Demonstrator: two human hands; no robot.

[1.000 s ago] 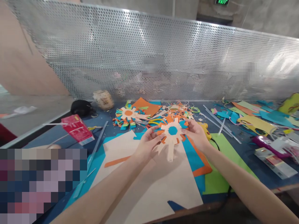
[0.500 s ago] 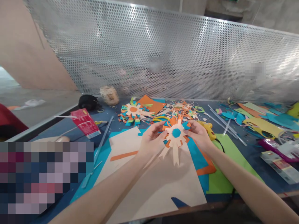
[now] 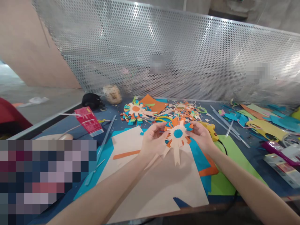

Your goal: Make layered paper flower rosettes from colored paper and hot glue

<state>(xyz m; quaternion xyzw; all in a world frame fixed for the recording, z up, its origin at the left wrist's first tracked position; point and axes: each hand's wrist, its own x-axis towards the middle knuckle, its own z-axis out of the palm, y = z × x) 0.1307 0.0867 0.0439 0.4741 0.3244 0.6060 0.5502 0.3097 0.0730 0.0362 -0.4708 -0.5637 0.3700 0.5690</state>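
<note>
Between my two hands is a paper rosette with a blue scalloped centre, cream, orange and blue tabs around it, and two cream tails hanging down. My left hand pinches its left edge with the thumb in front. The right edge is gripped by my right hand, thumb on the front too. Beneath it lies a large cream paper sheet with a notch cut in its near edge. An orange paper strip rests on that sheet, left of my hands. Behind my left hand sits another rosette with an orange centre.
A yellow glue gun lies behind my right hand, near green paper. Clear glue sticks and paper scraps are scattered farther back. A pink carton stands at left. A perforated metal panel borders the table's far side.
The whole view has shifted slightly, with things appearing a little farther right. Both hands keep their hold on the rosette, which looks nearly unmoved.
</note>
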